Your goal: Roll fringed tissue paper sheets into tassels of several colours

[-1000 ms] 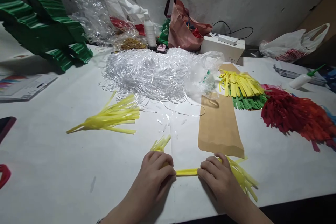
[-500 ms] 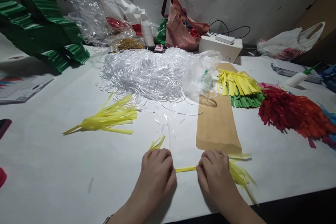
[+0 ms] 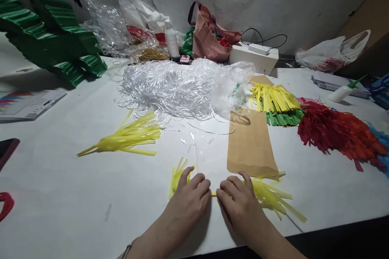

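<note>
Low over the front of the table, my left hand [image 3: 194, 190] and my right hand [image 3: 237, 192] are closed on a yellow paper tassel [image 3: 269, 194]. Its twisted middle shows as a short yellow length between my fingertips. Loose fringe spreads out beyond both hands, to the left behind my left fingers and to the right past my right hand. My thumbs are mostly hidden. Another yellow tassel [image 3: 127, 137] lies to the left, twisted at one end. A brown paper envelope [image 3: 252, 141] lies just beyond my right hand.
A big heap of white string [image 3: 170, 87] lies across the middle. Yellow tassels [image 3: 275, 97] overlap green ones at the right, near red tassels [image 3: 322, 125]. A glue bottle [image 3: 342, 92] lies at far right, a green fringed shape [image 3: 51, 44] stands at left. Small clear scraps dot the table.
My hands have come closer together along the twisted middle, so less of it shows between them. More fringe shows at the left. The view has shifted slightly.
</note>
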Demonstrator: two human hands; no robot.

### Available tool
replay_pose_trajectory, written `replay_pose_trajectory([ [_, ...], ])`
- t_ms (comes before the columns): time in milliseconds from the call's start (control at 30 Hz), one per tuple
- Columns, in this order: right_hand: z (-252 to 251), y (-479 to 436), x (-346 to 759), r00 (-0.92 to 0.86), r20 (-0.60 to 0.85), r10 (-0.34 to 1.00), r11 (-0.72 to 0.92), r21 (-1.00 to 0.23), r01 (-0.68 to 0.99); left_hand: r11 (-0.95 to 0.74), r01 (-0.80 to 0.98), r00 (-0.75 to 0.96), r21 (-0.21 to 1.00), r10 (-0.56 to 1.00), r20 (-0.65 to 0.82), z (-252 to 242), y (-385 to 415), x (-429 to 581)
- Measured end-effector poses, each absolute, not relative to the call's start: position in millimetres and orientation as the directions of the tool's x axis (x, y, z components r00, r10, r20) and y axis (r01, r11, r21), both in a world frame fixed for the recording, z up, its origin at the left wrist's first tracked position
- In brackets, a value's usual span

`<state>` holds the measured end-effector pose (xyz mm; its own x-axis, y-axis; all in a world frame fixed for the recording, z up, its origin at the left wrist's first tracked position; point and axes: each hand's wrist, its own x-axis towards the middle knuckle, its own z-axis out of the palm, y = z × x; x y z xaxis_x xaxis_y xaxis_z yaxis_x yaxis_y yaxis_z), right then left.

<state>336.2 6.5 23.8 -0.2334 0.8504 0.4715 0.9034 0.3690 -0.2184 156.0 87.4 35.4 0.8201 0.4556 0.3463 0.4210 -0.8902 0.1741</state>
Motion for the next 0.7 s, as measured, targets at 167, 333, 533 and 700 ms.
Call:
replay_pose_trajectory([
  [167, 32, 16, 338, -0.356, 0.522, 0.775, 0.452, -0.063, 0.89, -0.799, 0.421, 0.781, 0.43, 0.56, 0.276, 45, 87, 152],
  [333, 69, 6, 348, -0.499, 0.605, 0.62, 0.635, -0.015, 0.772, -0.397, 0.338, 0.775, 0.853, 0.632, -0.012, 79, 70, 139],
  [533, 96, -6, 349, -0.54, 0.672, 0.508, 0.669, 0.088, 0.738, 0.375, 0.108, 0.753, 0.921, 0.574, -0.322, 84, 51, 140],
  [700, 103, -8, 344, -0.334, 0.696, 0.636, 0.636, -0.228, 0.737, 0.239, -0.033, 0.707, 0.97, 0.691, -0.147, 75, 42, 144],
])
